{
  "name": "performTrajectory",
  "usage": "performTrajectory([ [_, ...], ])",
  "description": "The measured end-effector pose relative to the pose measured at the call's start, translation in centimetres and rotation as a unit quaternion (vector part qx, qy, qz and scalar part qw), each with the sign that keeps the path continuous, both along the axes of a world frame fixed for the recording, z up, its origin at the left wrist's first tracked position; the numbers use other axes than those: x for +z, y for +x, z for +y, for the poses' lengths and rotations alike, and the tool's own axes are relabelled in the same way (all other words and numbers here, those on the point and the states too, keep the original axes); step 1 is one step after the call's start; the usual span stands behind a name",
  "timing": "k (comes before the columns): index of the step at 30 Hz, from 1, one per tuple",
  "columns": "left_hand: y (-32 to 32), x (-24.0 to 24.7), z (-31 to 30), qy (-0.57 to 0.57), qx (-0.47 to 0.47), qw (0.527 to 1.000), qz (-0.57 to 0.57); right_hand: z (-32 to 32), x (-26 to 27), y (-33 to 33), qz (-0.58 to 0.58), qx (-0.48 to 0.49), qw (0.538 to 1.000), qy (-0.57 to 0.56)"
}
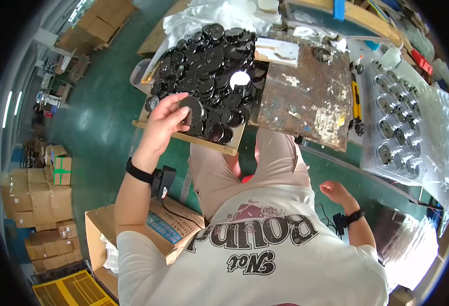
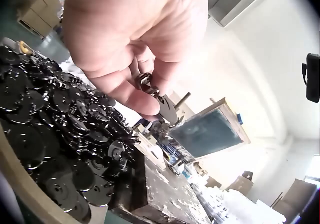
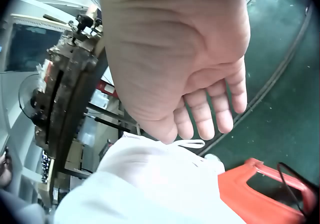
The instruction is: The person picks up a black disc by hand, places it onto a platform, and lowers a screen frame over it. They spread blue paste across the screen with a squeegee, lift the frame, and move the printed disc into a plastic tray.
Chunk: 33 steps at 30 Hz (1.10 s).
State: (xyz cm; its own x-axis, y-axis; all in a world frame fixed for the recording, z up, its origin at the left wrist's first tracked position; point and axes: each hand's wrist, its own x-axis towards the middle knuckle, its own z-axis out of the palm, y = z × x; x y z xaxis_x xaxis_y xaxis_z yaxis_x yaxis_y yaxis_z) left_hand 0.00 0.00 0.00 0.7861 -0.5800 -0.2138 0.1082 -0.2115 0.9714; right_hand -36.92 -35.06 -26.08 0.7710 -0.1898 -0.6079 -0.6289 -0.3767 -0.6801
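Currently | left hand (image 1: 163,120): gripped black disc (image 1: 193,107) between thumb and curled fingers, over near-left corner of wooden board (image 1: 206,144) | disc pile (image 1: 211,66): heaped across board, below held disc | right hand (image 1: 334,193): fingers loosely curled, nothing held, beside thigh (image 1: 285,163), well apart from board

One black disc (image 1: 193,108): round, flat, glossy. I have it pinched in my left hand (image 1: 164,121), thumb on one face and fingertips on the other, lifted and tilted with its broad face turned roughly toward me. In the left wrist view it sticks out below my fingertips, nearly edge-on, and a small metal fitting (image 2: 145,79) at its middle sits against my fingers. It hangs over the near left edge of the heap (image 1: 211,71) of like discs. I can't tell whether it touches them.
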Motion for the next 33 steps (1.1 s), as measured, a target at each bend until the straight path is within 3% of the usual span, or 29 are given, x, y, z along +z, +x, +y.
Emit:
performTrajectory([
  [2, 1.2, -0.4, -2.0, -0.025, -0.008, 0.999, -0.023, -1.0, 1.0, 2.1, -0.075, -0.007, 0.997, -0.017],
  [3, -1.7, 1.5, -2.0, 0.003, -0.017, 1.0, 0.004, 1.7, 3.6, -2.2, -0.074, -0.019, 0.997, 0.014],
  [7, -0.5, 1.1, -7.6, -0.029, -0.051, 0.998, -0.024, -0.4, 8.0, -0.4, -0.129, -0.041, 0.99, -0.027],
  [12, 2.8, 0.6, -14.7, -0.012, -0.14, 0.988, -0.057, 0.6, 10.6, -2.0, -0.156, -0.122, 0.98, 0.004],
  [16, 6.9, -0.3, -20.8, 0.033, -0.231, 0.96, -0.154, 1.7, 13.0, -3.7, -0.135, -0.148, 0.98, -0.01],
  [19, 10.3, -2.5, -24.9, 0.037, -0.324, 0.895, -0.304, 2.6, 14.6, -4.8, -0.143, -0.176, 0.971, -0.073],
  [20, 10.7, -3.0, -26.0, 0.028, -0.328, 0.894, -0.303, 2.9, 15.3, -5.2, -0.141, -0.181, 0.97, -0.081],
  [23, 11.4, -4.3, -28.7, 0.084, -0.377, 0.829, -0.404, 4.2, 17.2, -5.9, -0.113, -0.22, 0.961, -0.122],
  [24, 11.7, -4.8, -29.3, 0.077, -0.378, 0.83, -0.404, 4.6, 17.5, -6.3, -0.111, -0.222, 0.96, -0.129],
  [27, 12.2, -5.9, -30.6, 0.07, -0.386, 0.77, -0.503, 5.7, 18.6, -7.1, -0.111, -0.23, 0.952, -0.167],
  [33, 13.3, -7.3, -30.9, 0.04, -0.373, 0.732, -0.569, 6.5, 22.8, -5.6, -0.084, -0.234, 0.956, -0.158],
])
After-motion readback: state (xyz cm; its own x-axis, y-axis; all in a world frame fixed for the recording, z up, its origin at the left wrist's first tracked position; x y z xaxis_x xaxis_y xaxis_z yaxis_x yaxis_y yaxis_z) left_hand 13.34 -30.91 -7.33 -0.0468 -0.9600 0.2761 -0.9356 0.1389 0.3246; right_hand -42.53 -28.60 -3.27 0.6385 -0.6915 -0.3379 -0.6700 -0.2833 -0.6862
